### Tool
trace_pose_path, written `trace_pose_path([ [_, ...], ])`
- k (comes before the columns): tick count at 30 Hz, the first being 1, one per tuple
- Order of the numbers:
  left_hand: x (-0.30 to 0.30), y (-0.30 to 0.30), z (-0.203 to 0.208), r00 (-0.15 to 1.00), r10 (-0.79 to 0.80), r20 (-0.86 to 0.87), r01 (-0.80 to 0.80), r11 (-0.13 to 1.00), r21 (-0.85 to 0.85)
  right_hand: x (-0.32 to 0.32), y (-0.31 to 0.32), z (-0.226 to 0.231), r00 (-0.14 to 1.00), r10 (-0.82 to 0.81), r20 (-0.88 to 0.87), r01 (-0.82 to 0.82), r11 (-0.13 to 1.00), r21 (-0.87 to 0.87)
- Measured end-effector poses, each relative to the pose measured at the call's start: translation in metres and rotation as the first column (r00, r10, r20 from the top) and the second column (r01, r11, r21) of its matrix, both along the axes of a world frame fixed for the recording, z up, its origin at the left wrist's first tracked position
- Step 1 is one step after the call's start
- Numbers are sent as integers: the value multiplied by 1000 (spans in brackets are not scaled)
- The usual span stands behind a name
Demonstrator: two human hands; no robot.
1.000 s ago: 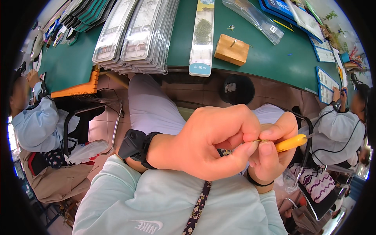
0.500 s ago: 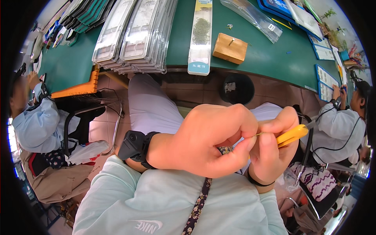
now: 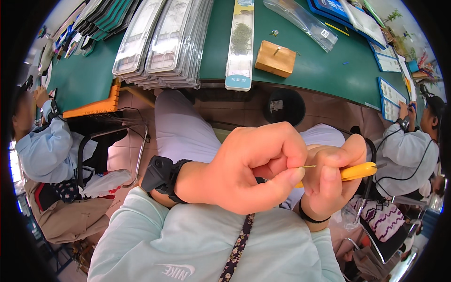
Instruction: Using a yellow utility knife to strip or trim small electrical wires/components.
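Observation:
My left hand (image 3: 258, 169) is closed in front of my chest, with thumb and forefinger pinching a thin yellowish strand (image 3: 308, 166). The strand's short end sticks out toward my right hand. My right hand (image 3: 331, 176), just beside it, has its fingers curled round small yellow-handled snips (image 3: 359, 171). Their grey metal tip points away to the right, and a bit of yellow shows at the hand's other side. The right thumb and forefinger are slightly apart from the strand's end. Whatever else lies inside the left fist is hidden.
Ahead is a green table (image 3: 324, 70) bearing stacked clear plastic cases (image 3: 174, 42), a long narrow pack (image 3: 239, 47), a wooden block (image 3: 276, 58) with a metal pin, and a clear sleeve (image 3: 305, 23). A dark bin (image 3: 284, 113) stands beneath. People sit at both sides.
My right hand has drawn a little to the right and down with the snips, and its fingertips have come off the strand. The left hand still pinches it.

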State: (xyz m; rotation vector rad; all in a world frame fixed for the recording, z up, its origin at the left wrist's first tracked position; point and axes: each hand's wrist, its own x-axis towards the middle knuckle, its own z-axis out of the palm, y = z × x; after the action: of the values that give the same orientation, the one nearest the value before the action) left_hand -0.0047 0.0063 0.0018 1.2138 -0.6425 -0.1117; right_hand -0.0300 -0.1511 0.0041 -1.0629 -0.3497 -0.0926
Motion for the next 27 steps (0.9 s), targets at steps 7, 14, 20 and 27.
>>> trace_pose_path([
  [7, 1, 2, -3, 994, -100, -46, 100, 995, -4, -1, -3, -1, 1000, 5, -11, -6, 995, -97],
  [14, 3, 13, 2, 971, -97, -219, 116, 990, 75, 4, -29, -28, 957, -291, 23, 272, 860, -432],
  [20, 38, 17, -17, 864, 476, -161, -376, 825, 421, 21, -60, -63, 933, -356, -47, 108, 404, -908],
  [27, 86, 16, -31, 805, 551, 221, -540, 524, 659, 37, -103, -143, 951, -301, -65, -6, 192, -981],
])
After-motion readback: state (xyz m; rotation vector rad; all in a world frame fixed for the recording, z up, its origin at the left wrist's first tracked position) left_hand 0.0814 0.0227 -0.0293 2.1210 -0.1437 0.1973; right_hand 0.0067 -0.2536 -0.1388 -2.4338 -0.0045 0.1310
